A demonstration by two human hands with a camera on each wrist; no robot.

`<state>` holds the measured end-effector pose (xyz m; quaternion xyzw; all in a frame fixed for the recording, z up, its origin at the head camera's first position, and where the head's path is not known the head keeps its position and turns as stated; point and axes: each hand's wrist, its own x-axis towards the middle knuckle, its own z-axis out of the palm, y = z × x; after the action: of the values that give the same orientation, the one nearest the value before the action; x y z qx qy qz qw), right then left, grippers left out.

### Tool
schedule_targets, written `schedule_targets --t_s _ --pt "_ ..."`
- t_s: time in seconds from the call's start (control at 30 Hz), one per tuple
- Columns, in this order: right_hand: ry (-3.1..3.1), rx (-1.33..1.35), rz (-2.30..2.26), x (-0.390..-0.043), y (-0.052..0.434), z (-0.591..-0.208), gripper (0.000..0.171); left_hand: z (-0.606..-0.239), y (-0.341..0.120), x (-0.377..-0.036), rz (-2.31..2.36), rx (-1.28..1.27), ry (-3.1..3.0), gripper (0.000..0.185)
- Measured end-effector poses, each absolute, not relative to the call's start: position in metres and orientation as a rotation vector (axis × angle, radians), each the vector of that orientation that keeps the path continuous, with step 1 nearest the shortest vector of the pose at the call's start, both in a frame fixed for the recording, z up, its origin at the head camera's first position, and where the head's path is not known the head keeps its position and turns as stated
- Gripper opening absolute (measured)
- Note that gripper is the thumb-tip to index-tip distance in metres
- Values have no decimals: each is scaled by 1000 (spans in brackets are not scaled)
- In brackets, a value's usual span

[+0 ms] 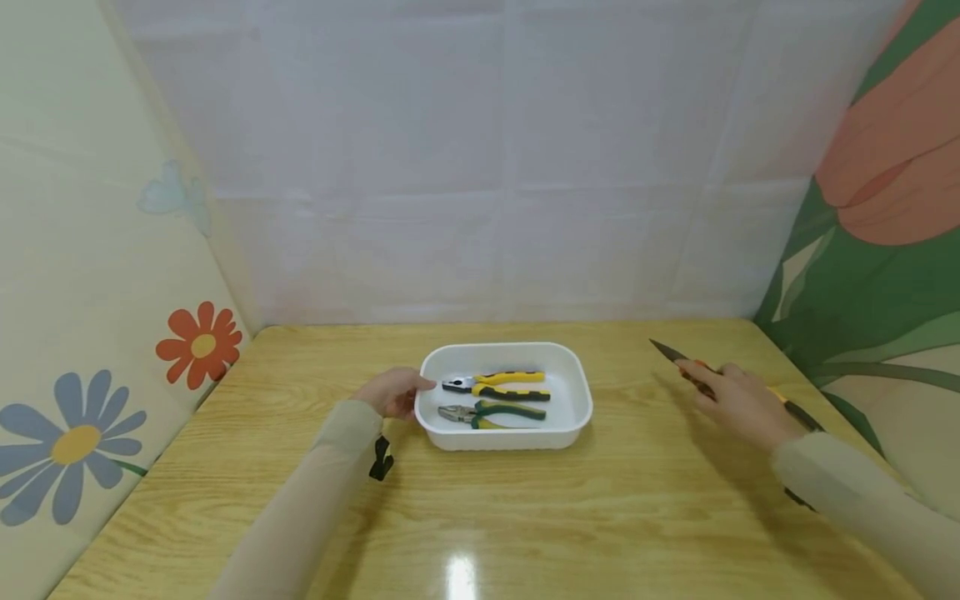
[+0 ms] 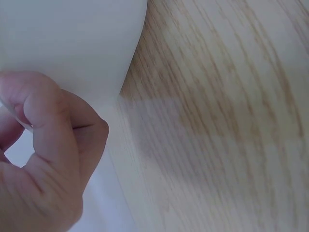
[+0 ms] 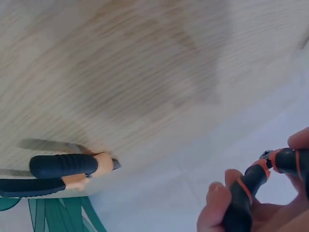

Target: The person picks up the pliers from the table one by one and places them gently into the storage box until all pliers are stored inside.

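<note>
A white tray (image 1: 577, 392) stands mid-table with two pliers in it: a yellow-and-black pair (image 1: 498, 384) behind a green-and-yellow pair (image 1: 491, 413). My left hand (image 1: 393, 392) holds the tray's left rim, thumb curled on the white wall (image 2: 72, 43). At the right, my right hand (image 1: 738, 400) grips long-nose pliers with orange-and-black handles (image 3: 251, 186); their dark pointed tip (image 1: 667, 352) sticks out up and to the left, above the table.
Another tool with black-and-orange handles (image 3: 63, 171) lies on the wooden table (image 1: 480, 508) near its right edge, by the green floral wall panel (image 1: 862, 275). A pale flowered panel (image 1: 90, 333) closes the left side and a white sheet the back.
</note>
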<state>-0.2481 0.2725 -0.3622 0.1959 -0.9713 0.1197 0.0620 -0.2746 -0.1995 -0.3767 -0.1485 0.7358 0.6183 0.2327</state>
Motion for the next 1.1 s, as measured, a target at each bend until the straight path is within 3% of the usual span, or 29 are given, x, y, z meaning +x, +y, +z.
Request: schedule_targets --t_s 1.1 --pt "-2844 793 269 -242 209 -328 47 -376 -199 -276 1660 -428 2045 26"
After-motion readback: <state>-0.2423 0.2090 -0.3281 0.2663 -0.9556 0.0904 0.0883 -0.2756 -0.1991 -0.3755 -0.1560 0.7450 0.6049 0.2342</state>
